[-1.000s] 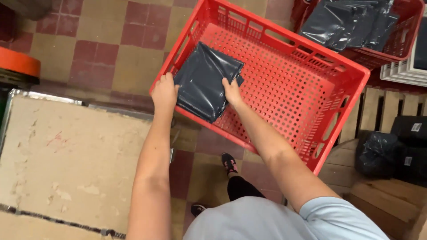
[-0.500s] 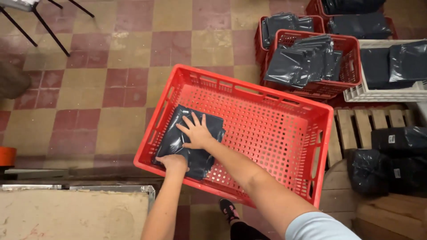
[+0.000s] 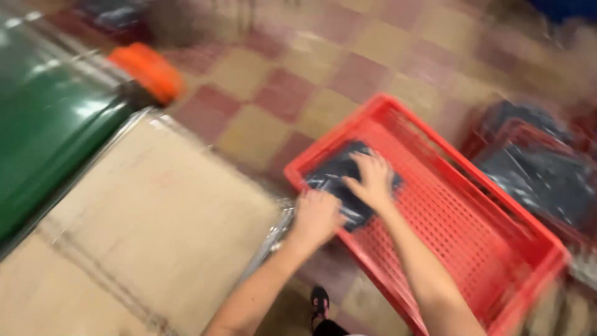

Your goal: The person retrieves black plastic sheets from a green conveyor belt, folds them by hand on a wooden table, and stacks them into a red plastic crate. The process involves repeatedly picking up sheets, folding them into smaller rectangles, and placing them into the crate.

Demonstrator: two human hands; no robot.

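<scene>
Checkered floor tiles (image 3: 323, 81), beige table (image 3: 143, 230), green surface (image 3: 50, 118).

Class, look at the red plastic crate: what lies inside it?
One dark plastic-wrapped package lies in the corner of the red crate; the right hand presses flat on it, the left hand is at its edge. The hands cover part of it.

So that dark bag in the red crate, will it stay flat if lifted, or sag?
Likely sag: the bag looks like thin, wrinkled plastic lying flat under the right hand. Its glossy sheen suggests a slippery surface, so a pinch may slide. It seems light for its size, being so flat on the crate floor, though blur hides detail.
</scene>
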